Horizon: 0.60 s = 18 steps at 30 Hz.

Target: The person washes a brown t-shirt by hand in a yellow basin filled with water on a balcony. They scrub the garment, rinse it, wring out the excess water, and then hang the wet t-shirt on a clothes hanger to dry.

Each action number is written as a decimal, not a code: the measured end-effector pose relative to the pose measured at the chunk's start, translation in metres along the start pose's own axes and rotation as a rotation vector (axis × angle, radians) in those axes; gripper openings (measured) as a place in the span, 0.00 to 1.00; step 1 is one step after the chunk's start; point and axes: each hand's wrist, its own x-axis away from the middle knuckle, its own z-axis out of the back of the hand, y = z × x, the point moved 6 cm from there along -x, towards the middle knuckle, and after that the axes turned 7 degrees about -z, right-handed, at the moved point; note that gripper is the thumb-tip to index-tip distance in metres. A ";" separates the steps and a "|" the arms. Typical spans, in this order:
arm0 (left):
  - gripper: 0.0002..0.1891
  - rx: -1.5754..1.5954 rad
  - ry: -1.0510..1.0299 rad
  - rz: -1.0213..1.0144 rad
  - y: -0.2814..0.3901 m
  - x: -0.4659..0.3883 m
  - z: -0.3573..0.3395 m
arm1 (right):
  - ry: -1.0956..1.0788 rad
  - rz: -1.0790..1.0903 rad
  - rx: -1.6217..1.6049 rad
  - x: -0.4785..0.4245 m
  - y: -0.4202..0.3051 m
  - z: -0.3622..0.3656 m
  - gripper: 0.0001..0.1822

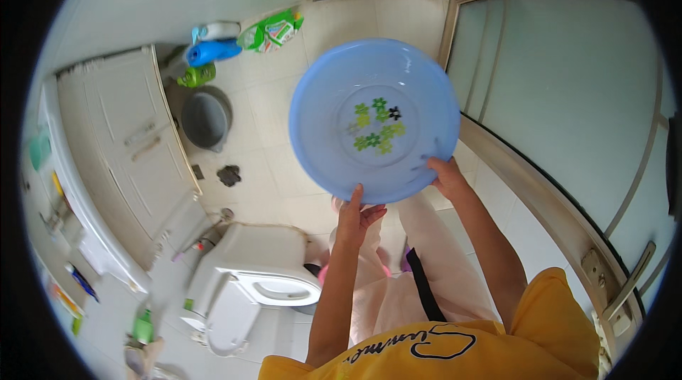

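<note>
A round blue plastic basin (376, 151), with green and dark flower prints on its bottom, is held out in front of me above the tiled floor. My left hand (358, 220) grips the near rim, its thumb over the edge and its fingers partly under it. At the lower right of the rim, my right hand (448, 178) holds on with the thumb inside and the fingers beneath. The basin holds no visible objects.
A grey bucket (205, 119) stands by a white cabinet (122, 113). Near it are a blue bottle (213, 53), a green bottle (198, 76) and a green-white bag (274, 31). A toilet (266, 289) stands lower left; a frosted glass door (554, 92) is at right. A dark drain cover (229, 175) lies on the floor.
</note>
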 end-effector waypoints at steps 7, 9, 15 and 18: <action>0.39 -0.287 0.134 -0.230 0.056 0.019 -0.008 | 0.263 0.084 -0.265 0.010 -0.016 0.023 0.29; 0.36 -0.430 0.136 -0.266 0.085 0.030 -0.013 | 0.231 0.148 -0.383 0.024 -0.038 0.010 0.29; 0.28 -0.744 0.031 -0.305 0.168 0.042 -0.065 | 0.144 0.268 -0.637 0.039 -0.148 -0.021 0.31; 0.26 -0.923 -0.065 -0.268 0.207 0.053 -0.094 | 0.241 0.270 -0.741 0.060 -0.193 -0.052 0.29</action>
